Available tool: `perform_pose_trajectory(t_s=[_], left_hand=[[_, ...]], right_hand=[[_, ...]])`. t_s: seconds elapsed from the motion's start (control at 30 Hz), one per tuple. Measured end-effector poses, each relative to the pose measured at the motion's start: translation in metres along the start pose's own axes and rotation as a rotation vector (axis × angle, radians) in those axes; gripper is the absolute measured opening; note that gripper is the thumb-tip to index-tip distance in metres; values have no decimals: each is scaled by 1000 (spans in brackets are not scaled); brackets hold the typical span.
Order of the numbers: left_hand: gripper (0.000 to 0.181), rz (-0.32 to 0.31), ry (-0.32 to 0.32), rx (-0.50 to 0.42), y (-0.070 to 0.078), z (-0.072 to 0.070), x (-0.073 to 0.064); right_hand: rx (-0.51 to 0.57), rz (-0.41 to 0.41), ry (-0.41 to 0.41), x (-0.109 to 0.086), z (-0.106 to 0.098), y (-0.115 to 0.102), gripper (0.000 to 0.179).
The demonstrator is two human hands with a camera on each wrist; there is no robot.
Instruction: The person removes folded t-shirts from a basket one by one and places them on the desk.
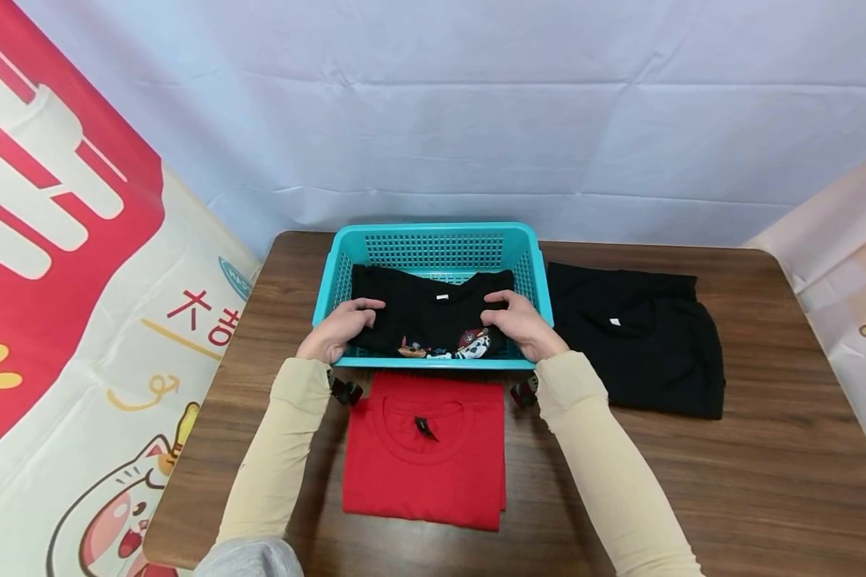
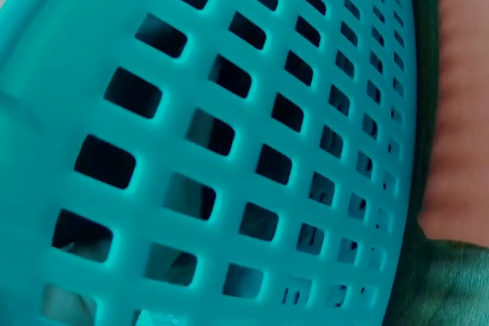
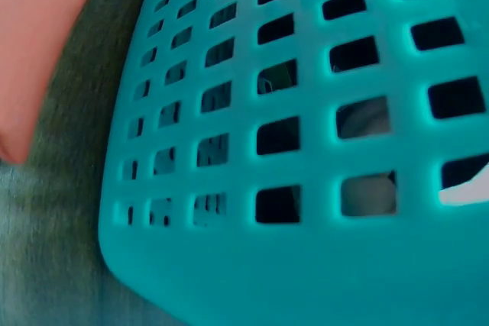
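Observation:
A folded black T-shirt (image 1: 433, 312) with a cartoon print along its near part lies inside the turquoise plastic basket (image 1: 433, 230). At the shirt's left side, my left hand (image 1: 342, 324) reaches over the rim and pinches the cloth between thumb and fingers. My right hand (image 1: 523, 322) pinches it the same way at the right side. Both wrist views are filled by the perforated basket wall (image 2: 252, 135), so they hide the fingers. Through the holes of the wall (image 3: 317, 181), dark cloth shows in the right wrist view.
In front of the basket lies a folded red T-shirt (image 1: 424, 465), between my forearms. Another folded black T-shirt (image 1: 642, 344) is to the basket's right on the wooden table (image 1: 772, 401). A white cloth backdrop (image 1: 440, 120) hangs behind the table, and a printed banner (image 1: 115, 304) on the left.

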State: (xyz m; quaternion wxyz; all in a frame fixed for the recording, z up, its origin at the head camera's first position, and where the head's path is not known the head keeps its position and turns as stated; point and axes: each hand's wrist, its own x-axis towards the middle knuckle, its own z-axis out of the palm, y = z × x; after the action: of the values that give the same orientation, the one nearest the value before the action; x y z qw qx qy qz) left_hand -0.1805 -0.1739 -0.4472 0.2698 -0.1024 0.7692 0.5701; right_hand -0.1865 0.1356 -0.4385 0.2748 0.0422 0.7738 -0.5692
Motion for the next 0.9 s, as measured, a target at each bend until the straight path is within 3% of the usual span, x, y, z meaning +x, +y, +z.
perform_pose_trajectory(t_s=[0.2,0.43,0.57,0.8,0.9], left_hand=[[53,-11,-45,31,2,2,-1],[35,18,21,48,2,5,-1],[38,35,14,10,1,5,-1],[52,-27,-52,-113,0,3,0],[52,-44,-38,-75,1,3,0]], right_hand=[[-63,5,-47,0,1,0,54],[-119,-5,-38,1,2,3,48],[-129,-35,-19,2,2,5,48],[-72,-49,-29,0,0,5,43],[-83,-39,-55,0,0,4,45]])
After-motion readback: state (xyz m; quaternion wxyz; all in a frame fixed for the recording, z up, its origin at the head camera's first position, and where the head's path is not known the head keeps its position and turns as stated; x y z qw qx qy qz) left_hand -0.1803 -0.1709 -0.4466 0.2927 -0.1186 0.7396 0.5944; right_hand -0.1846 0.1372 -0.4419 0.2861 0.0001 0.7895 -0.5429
